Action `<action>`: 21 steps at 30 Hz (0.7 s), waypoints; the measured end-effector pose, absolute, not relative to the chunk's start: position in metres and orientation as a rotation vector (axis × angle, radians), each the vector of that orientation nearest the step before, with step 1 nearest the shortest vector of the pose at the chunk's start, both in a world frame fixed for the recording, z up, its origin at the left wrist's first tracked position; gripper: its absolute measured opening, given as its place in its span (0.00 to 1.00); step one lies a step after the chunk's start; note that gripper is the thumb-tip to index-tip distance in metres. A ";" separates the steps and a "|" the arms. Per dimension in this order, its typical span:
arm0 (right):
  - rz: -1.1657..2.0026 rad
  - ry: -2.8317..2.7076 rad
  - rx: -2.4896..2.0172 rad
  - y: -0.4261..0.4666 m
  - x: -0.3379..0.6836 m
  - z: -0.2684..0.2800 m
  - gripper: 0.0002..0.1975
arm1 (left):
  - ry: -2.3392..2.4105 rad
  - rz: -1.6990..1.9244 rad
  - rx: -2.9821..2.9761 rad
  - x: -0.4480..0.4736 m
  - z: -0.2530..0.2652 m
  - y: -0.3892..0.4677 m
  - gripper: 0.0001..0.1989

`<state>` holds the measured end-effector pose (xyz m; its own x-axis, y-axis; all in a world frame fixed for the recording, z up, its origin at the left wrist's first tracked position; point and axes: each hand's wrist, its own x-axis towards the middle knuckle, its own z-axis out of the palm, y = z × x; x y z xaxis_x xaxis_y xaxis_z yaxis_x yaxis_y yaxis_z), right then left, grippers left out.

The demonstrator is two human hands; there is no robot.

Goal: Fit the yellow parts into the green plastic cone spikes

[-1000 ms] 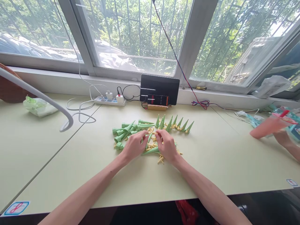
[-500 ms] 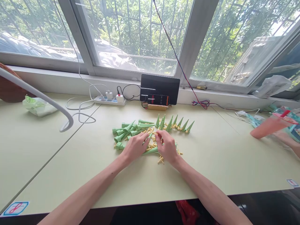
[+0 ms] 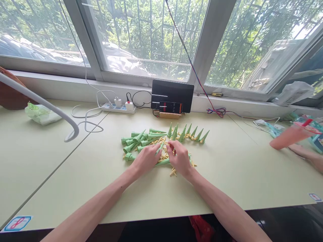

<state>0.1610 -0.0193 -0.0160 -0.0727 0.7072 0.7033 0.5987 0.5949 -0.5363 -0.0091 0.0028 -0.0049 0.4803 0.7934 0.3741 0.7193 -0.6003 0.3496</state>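
My left hand (image 3: 146, 157) is closed around a green plastic spike (image 3: 160, 148), whose narrow tip points up and away between thumb and fingers. Close beside it, my right hand (image 3: 179, 156) is pinched; whatever sits between its fingertips is too small to make out. Small pale-yellow T-shaped pegs (image 3: 173, 172) lie scattered under and around both hands. To the left is a heap of hollow green spikes (image 3: 129, 148) lying on their sides. Behind my right hand, several green spikes (image 3: 199, 134) stand in a curved row, with yellow pegs at their bases.
A phone (image 3: 171, 107) leans against a black tablet (image 3: 172, 92) at the back. A power strip (image 3: 118, 108) with cables stands left of it, near a white curved tube (image 3: 72, 129). On the right are a pink drink cup (image 3: 290, 136) and another person's arm (image 3: 306, 156).
Both hands stay nearly in place; the spike in my left hand shows slightly more between the fingers. The other person's arm at right has shifted a little.
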 end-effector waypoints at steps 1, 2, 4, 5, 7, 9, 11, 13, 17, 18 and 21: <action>0.129 -1.758 -1.075 -0.019 0.161 -0.016 0.05 | 1.330 0.747 2.566 -0.009 -0.004 0.002 0.11; 0.131 -1.759 -1.077 -0.019 0.161 -0.017 0.05 | 1.335 0.728 2.557 -0.008 -0.003 0.001 0.10; 0.130 -1.760 -1.079 -0.019 0.161 -0.017 0.05 | 1.344 0.703 2.537 -0.007 0.000 -0.001 0.10; 0.130 -1.760 -1.079 -0.019 0.161 -0.017 0.05 | 1.346 0.697 2.524 -0.007 0.001 -0.002 0.09; 0.132 -1.760 -1.077 -0.019 0.161 -0.017 0.05 | 1.331 0.698 2.497 -0.007 0.003 -0.004 0.09; 0.134 -1.760 -1.075 -0.019 0.161 -0.017 0.05 | 1.310 0.710 2.476 -0.007 0.005 -0.004 0.08; 0.131 -1.758 -1.074 -0.019 0.161 -0.017 0.05 | 1.303 0.727 2.465 -0.006 0.005 -0.005 0.07; 0.127 -1.757 -1.074 -0.019 0.161 -0.017 0.05 | 1.309 0.742 2.448 -0.006 0.005 -0.005 0.07; 0.129 -1.761 -1.073 -0.019 0.161 -0.016 0.05 | 1.344 0.760 2.384 -0.005 0.002 -0.005 0.10; 0.132 -1.761 -1.074 -0.019 0.161 -0.016 0.05 | 1.356 0.766 2.367 -0.005 0.001 -0.005 0.10; 0.137 -1.754 -1.076 -0.019 0.161 -0.016 0.05 | 1.366 0.817 2.333 -0.004 -0.003 -0.005 0.12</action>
<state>0.1612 -0.0194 -0.0157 -0.0712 0.7117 0.6988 0.5950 0.5927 -0.5429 -0.0042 -0.0045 -0.0025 0.3805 0.8695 0.3150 0.6888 -0.4938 0.5308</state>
